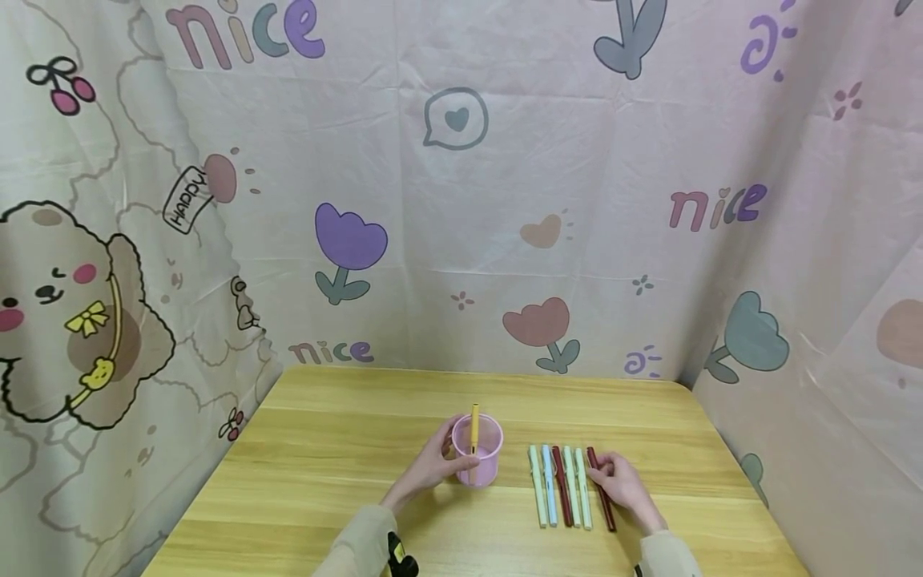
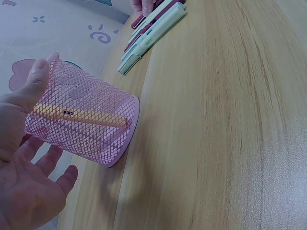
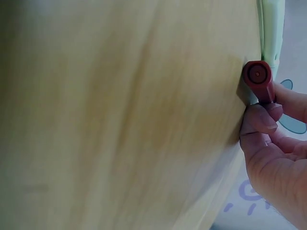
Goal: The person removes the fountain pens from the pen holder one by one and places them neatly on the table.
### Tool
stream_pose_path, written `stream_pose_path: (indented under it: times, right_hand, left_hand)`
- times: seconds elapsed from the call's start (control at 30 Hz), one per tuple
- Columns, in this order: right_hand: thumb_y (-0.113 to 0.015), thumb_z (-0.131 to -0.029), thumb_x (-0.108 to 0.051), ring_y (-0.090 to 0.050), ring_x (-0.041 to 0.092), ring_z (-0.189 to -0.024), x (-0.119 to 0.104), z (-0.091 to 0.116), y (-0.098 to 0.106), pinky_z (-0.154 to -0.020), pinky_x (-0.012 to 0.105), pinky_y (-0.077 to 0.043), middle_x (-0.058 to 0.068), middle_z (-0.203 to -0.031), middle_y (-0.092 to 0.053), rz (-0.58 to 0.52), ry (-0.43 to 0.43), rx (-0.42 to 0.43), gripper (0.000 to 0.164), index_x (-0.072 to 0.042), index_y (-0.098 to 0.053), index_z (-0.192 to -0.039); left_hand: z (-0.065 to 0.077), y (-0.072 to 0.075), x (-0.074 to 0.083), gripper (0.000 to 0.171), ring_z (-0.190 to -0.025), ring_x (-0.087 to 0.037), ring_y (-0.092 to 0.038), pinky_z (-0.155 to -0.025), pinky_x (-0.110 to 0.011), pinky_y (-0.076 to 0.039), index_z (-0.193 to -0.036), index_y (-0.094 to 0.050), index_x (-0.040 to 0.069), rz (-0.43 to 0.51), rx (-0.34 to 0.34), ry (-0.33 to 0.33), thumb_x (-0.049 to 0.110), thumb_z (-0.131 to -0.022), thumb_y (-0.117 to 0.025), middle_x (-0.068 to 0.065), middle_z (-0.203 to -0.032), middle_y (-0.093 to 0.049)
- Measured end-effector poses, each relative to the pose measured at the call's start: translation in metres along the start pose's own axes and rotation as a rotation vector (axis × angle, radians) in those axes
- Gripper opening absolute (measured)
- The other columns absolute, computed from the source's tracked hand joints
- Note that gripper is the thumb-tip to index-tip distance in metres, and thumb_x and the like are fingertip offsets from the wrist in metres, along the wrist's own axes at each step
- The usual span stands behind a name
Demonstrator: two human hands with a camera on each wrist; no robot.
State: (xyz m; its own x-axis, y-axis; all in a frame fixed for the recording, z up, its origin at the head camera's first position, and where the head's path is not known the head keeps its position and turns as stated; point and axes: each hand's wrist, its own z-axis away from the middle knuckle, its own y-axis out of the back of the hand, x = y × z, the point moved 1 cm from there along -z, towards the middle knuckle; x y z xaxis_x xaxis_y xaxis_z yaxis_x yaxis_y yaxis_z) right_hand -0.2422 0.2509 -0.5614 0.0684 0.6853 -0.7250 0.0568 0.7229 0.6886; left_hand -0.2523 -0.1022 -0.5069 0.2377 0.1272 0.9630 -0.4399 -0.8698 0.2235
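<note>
My left hand (image 1: 437,458) holds a pink mesh pen holder (image 1: 489,467), which stands upright on the table. In the left wrist view its thumb lies near the rim, with the fingers on the other side of the mesh (image 2: 91,91). A yellow pen (image 1: 474,429) leans inside the holder. To the right, my right hand (image 1: 622,481) pinches a dark red pen (image 1: 607,509) at the right end of a row. The right wrist view shows that pen (image 3: 259,79) end-on, between thumb and fingers, close to the tabletop.
Left of the held pen lie several pens side by side: a light blue pen (image 1: 550,485), another dark red pen (image 1: 562,489) and light green pens (image 1: 538,489). The wooden table (image 1: 324,449) is bordered by a printed cloth (image 1: 447,192) at the back and sides.
</note>
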Motion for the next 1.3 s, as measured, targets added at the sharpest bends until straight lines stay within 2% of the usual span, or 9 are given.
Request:
stream_pose_path:
  times: [0.23, 0.6, 0.9, 1.17, 1.3]
  right_hand:
    - [-0.061, -0.081, -0.016, -0.045, 0.011, -0.066, -0.0010, -0.0018, -0.0019, -0.055, 0.019, -0.038, 0.005, -0.075, -0.053, -0.006, -0.031, 0.004, 0.030, 0.004, -0.054, -0.101]
    - [-0.062, -0.080, -0.017, -0.047, 0.013, -0.066, -0.0003, -0.0017, -0.0030, -0.056, 0.021, -0.038, 0.005, -0.075, -0.054, 0.008, -0.043, 0.014, 0.028, 0.004, -0.055, -0.098]
    - [-0.060, -0.083, -0.021, -0.048, 0.014, -0.072, 0.0005, -0.0009, -0.0019, -0.059, 0.023, -0.039, 0.008, -0.082, -0.054, 0.007, -0.037, 0.003, 0.033, 0.004, -0.054, -0.104]
    - [-0.055, -0.084, -0.014, -0.053, 0.017, -0.076, 0.0002, -0.0006, -0.0006, -0.060, 0.023, -0.044, 0.013, -0.088, -0.058, -0.007, -0.035, 0.010, 0.027, 0.005, -0.055, -0.104]
    - [-0.055, -0.085, -0.013, -0.052, 0.015, -0.073, -0.0014, 0.0006, -0.0001, -0.058, 0.022, -0.043, 0.013, -0.087, -0.057, -0.015, -0.033, 0.005, 0.028, 0.006, -0.055, -0.105]
  left_hand:
    - [-0.0007, -0.0002, -0.0009, 0.076, -0.129, -0.046, -0.025, -0.106, -0.062, -0.015, -0.139, -0.019, 0.002, 0.004, 0.001, -0.011, 0.012, -0.080, -0.065, -0.026, -0.142, -0.026]
    - [-0.0013, -0.0001, -0.0038, 0.077, -0.130, -0.046, -0.025, -0.106, -0.062, -0.016, -0.140, -0.017, 0.001, 0.016, -0.008, -0.006, 0.012, -0.081, -0.065, -0.026, -0.142, -0.026]
    - [-0.0021, 0.0002, -0.0050, 0.077, -0.130, -0.045, -0.025, -0.106, -0.061, -0.016, -0.140, -0.017, 0.001, 0.011, 0.000, -0.001, 0.013, -0.080, -0.065, -0.025, -0.142, -0.026]
    - [-0.0022, 0.0001, -0.0048, 0.078, -0.130, -0.045, -0.026, -0.106, -0.062, -0.017, -0.140, -0.017, 0.001, 0.018, -0.002, -0.002, 0.013, -0.080, -0.065, -0.025, -0.142, -0.027]
    - [-0.0025, -0.0004, -0.0044, 0.077, -0.129, -0.045, -0.027, -0.106, -0.061, -0.019, -0.139, -0.018, 0.000, 0.013, 0.002, -0.011, 0.012, -0.080, -0.065, -0.025, -0.141, -0.029]
